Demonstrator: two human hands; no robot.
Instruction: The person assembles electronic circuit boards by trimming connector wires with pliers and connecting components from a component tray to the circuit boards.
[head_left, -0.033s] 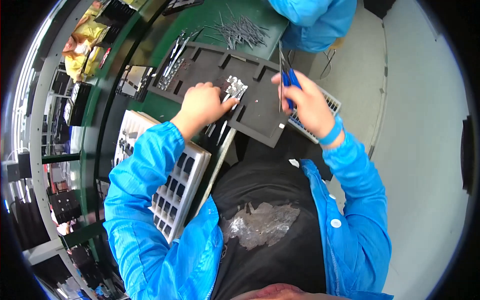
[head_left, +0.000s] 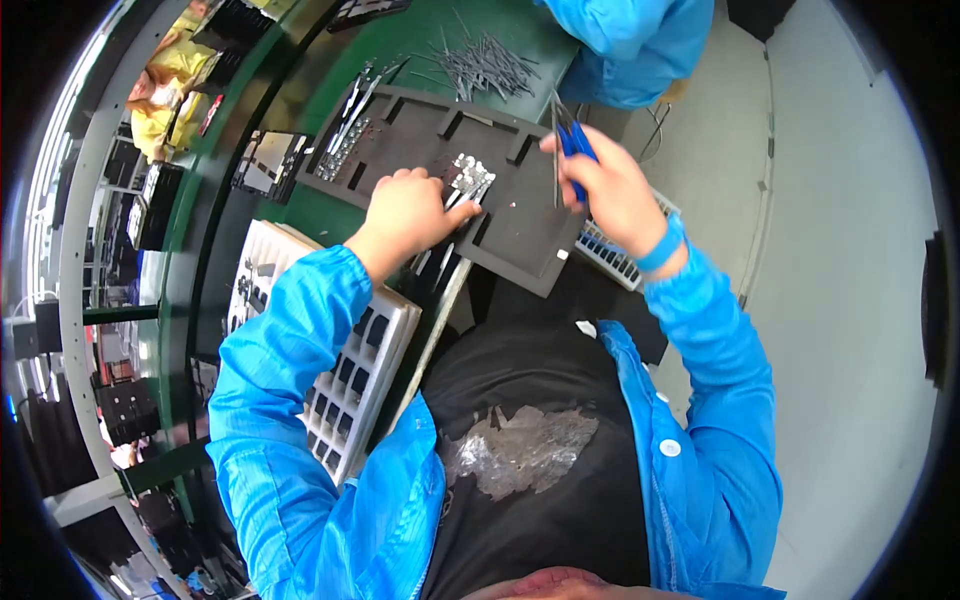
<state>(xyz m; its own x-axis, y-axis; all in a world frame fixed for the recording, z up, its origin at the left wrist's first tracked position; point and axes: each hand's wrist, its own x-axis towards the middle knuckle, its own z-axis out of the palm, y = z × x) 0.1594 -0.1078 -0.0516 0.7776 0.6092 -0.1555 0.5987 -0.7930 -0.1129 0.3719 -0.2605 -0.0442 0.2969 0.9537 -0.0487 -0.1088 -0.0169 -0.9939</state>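
- Gripping blue-handled pliers (head_left: 578, 160) in the right hand (head_left: 615, 190), with fingers closed around the handles; pointing the tips up and away from the body, above the right part of a dark grey tray (head_left: 525, 245).
- Holding a slim metal tool (head_left: 557, 180) alongside the pliers in the same hand; too thin and blurred to name more closely. Cannot tell whether the plier tips meet or stand apart.
- Resting or hovering the left hand (head_left: 405, 215) over the tray's near side, with fingers curled and thumb reaching toward some slim silvery strips (head_left: 482, 198). Cannot tell whether pinching one or merely lying beside them.
- Just beyond the left thumb, on the tray: a cluster of small silvery-white pieces (head_left: 468, 172).
- On the tray's near right corner: a small white block (head_left: 563, 254).
- At the tray's left end: rows of small glinting metal parts (head_left: 335, 158).
- Beyond the tray, on the green tabletop (head_left: 545, 40): a loose heap of thin dark strips (head_left: 485, 68).
- Partly beneath the left forearm: a white compartment tray (head_left: 404, 340) with dark pieces in its cells.
- Near the right wrist, below a blue wristband (head_left: 660, 247): a smaller white slotted rack (head_left: 600, 262).
- At the top, past the tabletop: a co-worker's blue sleeve (head_left: 615, 25).
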